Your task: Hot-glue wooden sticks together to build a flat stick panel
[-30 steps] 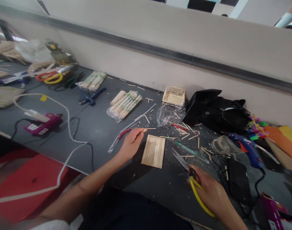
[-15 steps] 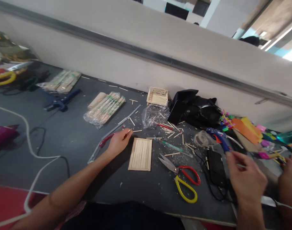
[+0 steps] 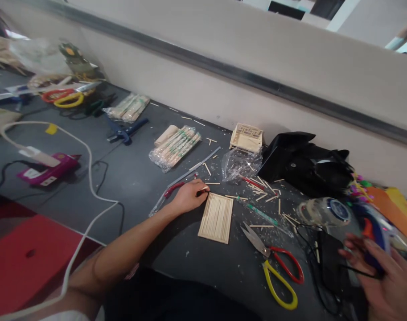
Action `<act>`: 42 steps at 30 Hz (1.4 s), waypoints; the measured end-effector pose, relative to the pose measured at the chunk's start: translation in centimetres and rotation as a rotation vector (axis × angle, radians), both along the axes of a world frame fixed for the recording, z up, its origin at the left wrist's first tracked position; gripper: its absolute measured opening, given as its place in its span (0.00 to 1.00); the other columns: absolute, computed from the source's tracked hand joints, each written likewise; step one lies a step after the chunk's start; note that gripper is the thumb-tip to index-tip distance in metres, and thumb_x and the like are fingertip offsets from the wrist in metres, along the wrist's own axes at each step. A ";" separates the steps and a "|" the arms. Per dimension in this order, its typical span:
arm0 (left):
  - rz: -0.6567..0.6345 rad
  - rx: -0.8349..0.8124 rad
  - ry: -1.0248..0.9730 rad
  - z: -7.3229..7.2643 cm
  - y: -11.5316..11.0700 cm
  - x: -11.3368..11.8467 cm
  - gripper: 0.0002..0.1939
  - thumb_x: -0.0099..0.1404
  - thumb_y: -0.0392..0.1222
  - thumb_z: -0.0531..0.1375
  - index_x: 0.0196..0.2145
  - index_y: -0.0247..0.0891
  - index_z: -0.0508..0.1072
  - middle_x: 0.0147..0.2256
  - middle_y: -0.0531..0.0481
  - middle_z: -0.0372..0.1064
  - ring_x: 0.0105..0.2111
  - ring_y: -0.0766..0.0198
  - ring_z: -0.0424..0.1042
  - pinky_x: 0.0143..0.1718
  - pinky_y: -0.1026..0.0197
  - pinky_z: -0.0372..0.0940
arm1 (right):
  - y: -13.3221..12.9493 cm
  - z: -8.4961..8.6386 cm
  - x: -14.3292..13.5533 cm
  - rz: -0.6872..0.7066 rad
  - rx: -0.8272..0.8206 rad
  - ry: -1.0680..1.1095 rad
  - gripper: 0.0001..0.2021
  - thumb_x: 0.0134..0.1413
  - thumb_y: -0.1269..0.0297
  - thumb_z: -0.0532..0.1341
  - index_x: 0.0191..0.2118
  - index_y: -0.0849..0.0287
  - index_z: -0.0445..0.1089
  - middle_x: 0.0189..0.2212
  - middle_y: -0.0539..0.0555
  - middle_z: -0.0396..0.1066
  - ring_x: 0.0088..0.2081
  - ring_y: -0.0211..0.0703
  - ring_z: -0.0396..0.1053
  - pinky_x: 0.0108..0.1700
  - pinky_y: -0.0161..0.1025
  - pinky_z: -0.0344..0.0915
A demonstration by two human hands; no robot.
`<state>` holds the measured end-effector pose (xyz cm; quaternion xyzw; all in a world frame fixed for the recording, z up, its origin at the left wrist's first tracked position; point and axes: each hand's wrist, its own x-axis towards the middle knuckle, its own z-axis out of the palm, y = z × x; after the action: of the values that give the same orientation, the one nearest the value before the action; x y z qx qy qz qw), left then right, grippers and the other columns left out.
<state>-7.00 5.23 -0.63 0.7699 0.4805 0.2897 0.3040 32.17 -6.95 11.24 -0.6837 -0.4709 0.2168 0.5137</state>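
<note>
My left hand [image 3: 191,196] is pinched closed at the top-left corner of a flat panel of wooden sticks [image 3: 216,218]. A short pale wooden stick [image 3: 204,190] shows at its fingertips, mostly hidden. At the right edge, my right hand [image 3: 387,276] is wrapped round a blue glue gun [image 3: 373,245] with an orange trigger; both are blurred by motion. Between the hands lie scissors [image 3: 265,252] with one red and one yellow handle, blades apart. A green-marked clear packet [image 3: 261,215] lies just beyond them.
A small stick-built model [image 3: 246,137] stands by the wall beside a black bag [image 3: 306,162]. Bagged sticks [image 3: 176,147], blue pliers [image 3: 126,133] and a purple device [image 3: 51,168] with a white cable lie left. Loose stick pieces [image 3: 256,185] and a tape roll [image 3: 323,211] lie right.
My right hand has taken hold of the glue gun and lifted it from where it lay. My left hand has come up to the panel's corner. The view has turned left.
</note>
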 end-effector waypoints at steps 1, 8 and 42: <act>-0.011 -0.004 0.004 0.0 0.0 0.0 0.09 0.61 0.34 0.55 0.32 0.40 0.76 0.33 0.50 0.73 0.34 0.63 0.73 0.36 0.63 0.64 | -0.4 0.4 -1.0 -0.074 -0.019 0.148 0.11 0.44 0.49 0.69 0.27 0.48 0.71 0.24 0.56 0.70 0.25 0.47 0.70 0.27 0.50 0.65; -0.035 -0.015 0.094 -0.3 -0.2 0.2 0.13 0.65 0.41 0.55 0.44 0.40 0.77 0.37 0.48 0.74 0.35 0.62 0.74 0.33 0.64 0.62 | 2.1 1.4 -6.6 -0.045 -0.054 0.373 0.17 0.47 0.45 0.68 0.31 0.52 0.69 0.28 0.54 0.65 0.22 0.38 0.62 0.17 0.37 0.57; -0.147 -0.044 0.039 -0.2 -0.3 -0.4 0.10 0.68 0.40 0.56 0.44 0.39 0.73 0.37 0.50 0.73 0.31 0.66 0.73 0.31 0.65 0.63 | 7.0 -9.0 -13.9 0.764 0.003 -0.601 0.12 0.65 0.59 0.57 0.52 0.54 0.66 0.40 0.56 0.75 0.39 0.46 0.76 0.39 0.41 0.74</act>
<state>-7.44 4.95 -0.79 0.8018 0.4346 0.2410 0.3321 18.23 0.01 2.28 -0.4934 -0.8160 0.1823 0.2397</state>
